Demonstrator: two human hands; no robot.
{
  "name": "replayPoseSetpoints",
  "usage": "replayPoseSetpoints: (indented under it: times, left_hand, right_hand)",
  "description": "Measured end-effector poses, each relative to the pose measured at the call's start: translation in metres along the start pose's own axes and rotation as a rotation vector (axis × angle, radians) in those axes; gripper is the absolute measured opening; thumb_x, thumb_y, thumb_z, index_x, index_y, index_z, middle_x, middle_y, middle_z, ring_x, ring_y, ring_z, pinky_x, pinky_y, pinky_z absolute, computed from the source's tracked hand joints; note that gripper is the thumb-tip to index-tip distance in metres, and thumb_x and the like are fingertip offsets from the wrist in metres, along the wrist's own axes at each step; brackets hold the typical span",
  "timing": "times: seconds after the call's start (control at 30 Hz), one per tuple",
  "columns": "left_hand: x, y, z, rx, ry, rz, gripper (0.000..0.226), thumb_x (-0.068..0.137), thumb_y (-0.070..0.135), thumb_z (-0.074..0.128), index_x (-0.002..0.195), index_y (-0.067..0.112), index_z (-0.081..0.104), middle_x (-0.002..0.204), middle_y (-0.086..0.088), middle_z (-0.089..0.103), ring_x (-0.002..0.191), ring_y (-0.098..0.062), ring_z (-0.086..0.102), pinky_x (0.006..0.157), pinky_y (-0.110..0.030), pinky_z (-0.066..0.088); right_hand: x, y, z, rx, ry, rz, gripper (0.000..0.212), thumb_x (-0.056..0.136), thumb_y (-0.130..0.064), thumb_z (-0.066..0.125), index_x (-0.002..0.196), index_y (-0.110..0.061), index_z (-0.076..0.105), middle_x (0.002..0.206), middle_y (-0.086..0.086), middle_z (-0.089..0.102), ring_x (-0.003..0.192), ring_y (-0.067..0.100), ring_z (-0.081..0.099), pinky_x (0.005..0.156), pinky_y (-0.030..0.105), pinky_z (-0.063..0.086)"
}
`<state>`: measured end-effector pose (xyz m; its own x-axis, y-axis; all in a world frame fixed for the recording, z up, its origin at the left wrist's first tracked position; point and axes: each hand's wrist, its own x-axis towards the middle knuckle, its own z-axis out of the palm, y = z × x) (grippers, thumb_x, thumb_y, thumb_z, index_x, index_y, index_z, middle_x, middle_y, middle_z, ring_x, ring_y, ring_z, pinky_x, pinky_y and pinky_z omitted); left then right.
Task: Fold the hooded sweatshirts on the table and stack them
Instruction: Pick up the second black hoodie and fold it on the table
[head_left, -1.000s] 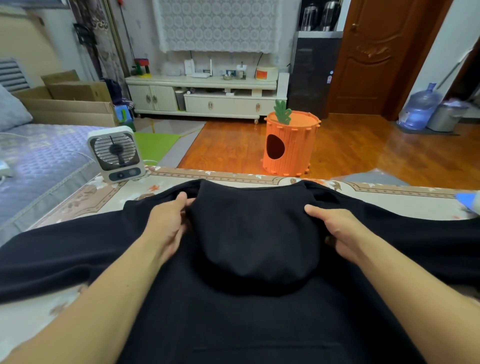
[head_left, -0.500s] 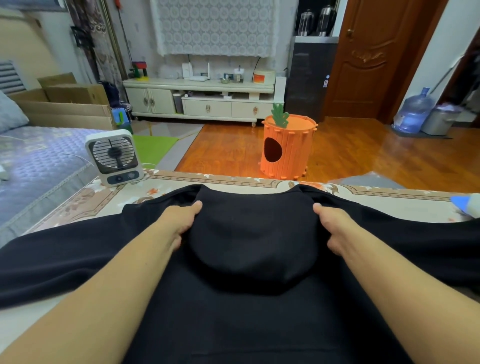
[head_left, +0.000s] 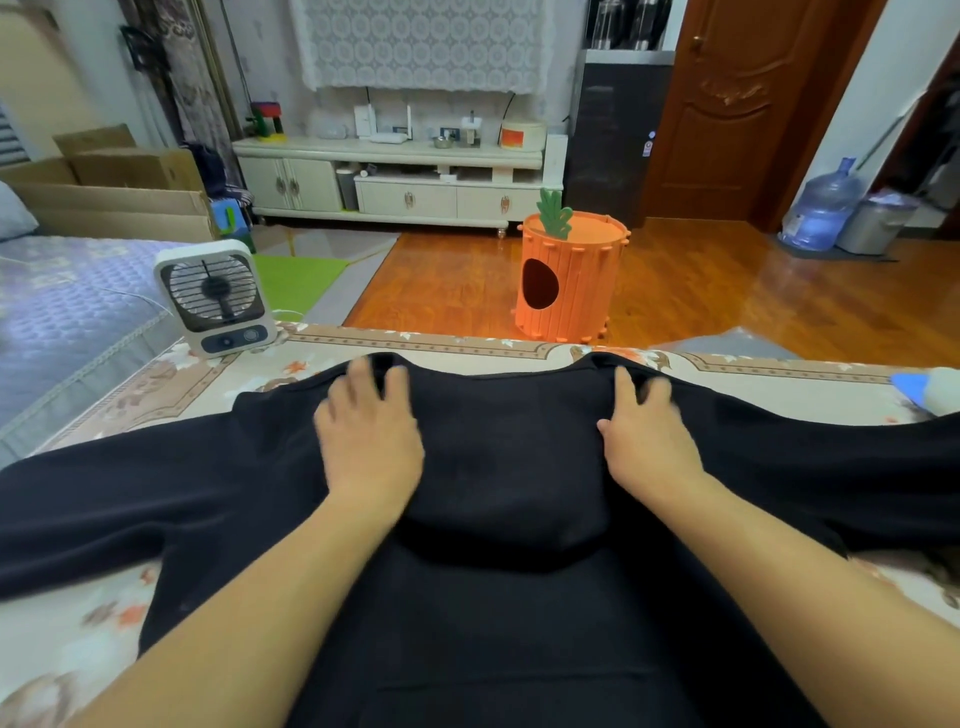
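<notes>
A black hooded sweatshirt (head_left: 509, 649) lies spread flat on the floral-covered table (head_left: 93, 639), sleeves stretched out to both sides. Its hood (head_left: 506, 467) is folded down onto the body. My left hand (head_left: 369, 436) lies flat on the fabric at the hood's left edge, fingers straight and reaching the collar. At the hood's right edge my right hand (head_left: 647, 436) presses down the same way, fingers straight.
A small white desk fan (head_left: 215, 296) stands on the table's far left corner. A blue and white object (head_left: 930, 389) lies at the far right edge. Beyond the table are an orange carrot-shaped hutch (head_left: 569, 275), a bed (head_left: 57, 306) and a wooden floor.
Both hands have slid away from me along the hood's edges toward the collar and flattened out, fingers now straight. The hood lies smoother.
</notes>
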<state>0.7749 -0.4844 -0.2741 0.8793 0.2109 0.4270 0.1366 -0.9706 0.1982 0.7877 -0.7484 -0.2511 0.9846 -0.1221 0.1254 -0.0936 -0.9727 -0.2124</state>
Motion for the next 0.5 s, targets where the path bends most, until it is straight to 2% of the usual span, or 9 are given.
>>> replayPoseSetpoints:
  times: [0.07, 0.1, 0.13, 0.2, 0.27, 0.3, 0.37, 0.43, 0.5]
  left_hand:
    - [-0.013, 0.022, -0.005, -0.035, 0.021, 0.312, 0.062, 0.087, 0.044, 0.059, 0.144, 0.023, 0.050, 0.153, -0.019, 0.038, 0.136, -0.044, 0.038, 0.108, -0.056, 0.034]
    - [-0.024, 0.031, -0.006, -0.075, -0.102, 0.415, 0.065, 0.090, 0.053, 0.046, 0.150, 0.029, 0.045, 0.159, -0.018, 0.034, 0.143, -0.043, 0.032, 0.114, -0.057, 0.030]
    - [-0.038, 0.035, -0.004, -0.049, -0.265, 0.487, 0.070, 0.092, 0.062, 0.029, 0.156, 0.036, 0.033, 0.165, -0.014, 0.024, 0.150, -0.042, 0.022, 0.119, -0.057, 0.023]
    - [-0.065, 0.030, -0.002, 0.014, -0.593, 0.508, 0.077, 0.087, 0.079, 0.000, 0.158, 0.049, -0.002, 0.170, -0.001, -0.006, 0.156, -0.034, -0.006, 0.125, -0.051, 0.003]
    - [-0.072, 0.024, -0.010, 0.024, -0.762, 0.428, 0.078, 0.081, 0.087, 0.000, 0.151, 0.056, -0.018, 0.166, 0.008, -0.023, 0.153, -0.030, -0.023, 0.124, -0.051, -0.009]
    - [-0.068, 0.024, -0.014, 0.034, -0.802, 0.414, 0.078, 0.082, 0.088, 0.006, 0.149, 0.059, -0.019, 0.165, 0.009, -0.025, 0.152, -0.030, -0.025, 0.124, -0.052, -0.010]
    - [-0.054, 0.029, -0.024, 0.073, -0.870, 0.420, 0.076, 0.084, 0.089, 0.016, 0.151, 0.062, -0.008, 0.169, 0.008, -0.011, 0.155, -0.032, -0.011, 0.124, -0.054, 0.001]
    - [-0.031, 0.036, -0.033, 0.055, -0.742, 0.441, 0.068, 0.088, 0.084, 0.021, 0.150, 0.057, 0.027, 0.162, 0.004, 0.030, 0.147, -0.031, 0.026, 0.115, -0.053, 0.026]
    - [-0.003, 0.039, -0.032, 0.081, -0.415, 0.488, 0.066, 0.095, 0.071, 0.016, 0.140, 0.040, 0.053, 0.143, 0.001, 0.055, 0.133, -0.026, 0.045, 0.106, -0.047, 0.037]
  right_hand:
    - [-0.012, -0.011, -0.002, -0.074, 0.237, -0.292, 0.064, 0.098, -0.039, 0.051, 0.155, -0.019, 0.028, 0.152, 0.015, 0.032, 0.133, 0.038, 0.038, 0.104, 0.051, 0.041]
    - [-0.020, -0.014, 0.000, -0.024, 0.246, -0.401, 0.065, 0.096, -0.046, 0.044, 0.154, -0.022, 0.032, 0.155, 0.012, 0.033, 0.139, 0.037, 0.033, 0.112, 0.052, 0.034]
    - [-0.029, -0.017, 0.003, 0.011, 0.117, -0.460, 0.069, 0.094, -0.057, 0.033, 0.157, -0.028, 0.029, 0.161, 0.007, 0.028, 0.147, 0.034, 0.023, 0.120, 0.052, 0.022]
    - [-0.049, -0.010, 0.017, -0.060, -0.237, -0.449, 0.075, 0.092, -0.070, 0.014, 0.159, -0.039, 0.006, 0.169, -0.003, 0.001, 0.154, 0.023, -0.007, 0.125, 0.046, -0.003]
    - [-0.054, 0.006, 0.025, -0.121, -0.412, -0.388, 0.072, 0.096, -0.069, 0.016, 0.158, -0.041, -0.006, 0.167, -0.008, -0.014, 0.152, 0.017, -0.020, 0.124, 0.043, -0.010]
    - [-0.049, 0.007, 0.023, -0.123, -0.451, -0.370, 0.071, 0.097, -0.067, 0.021, 0.159, -0.041, -0.002, 0.167, -0.008, -0.011, 0.153, 0.018, -0.017, 0.124, 0.043, -0.007]
    - [-0.035, -0.007, 0.014, -0.088, -0.384, -0.368, 0.061, 0.099, -0.056, 0.030, 0.156, -0.036, 0.027, 0.163, -0.008, 0.020, 0.153, 0.027, 0.011, 0.123, 0.043, 0.015]
    - [-0.015, -0.025, 0.006, -0.028, -0.044, -0.374, 0.051, 0.099, -0.044, 0.030, 0.140, -0.025, 0.054, 0.149, 0.002, 0.045, 0.139, 0.032, 0.037, 0.114, 0.044, 0.032]
    - [0.003, -0.039, 0.003, -0.041, 0.145, -0.407, 0.052, 0.102, -0.042, 0.029, 0.147, -0.022, 0.046, 0.159, 0.008, 0.033, 0.147, 0.033, 0.024, 0.121, 0.048, 0.018]
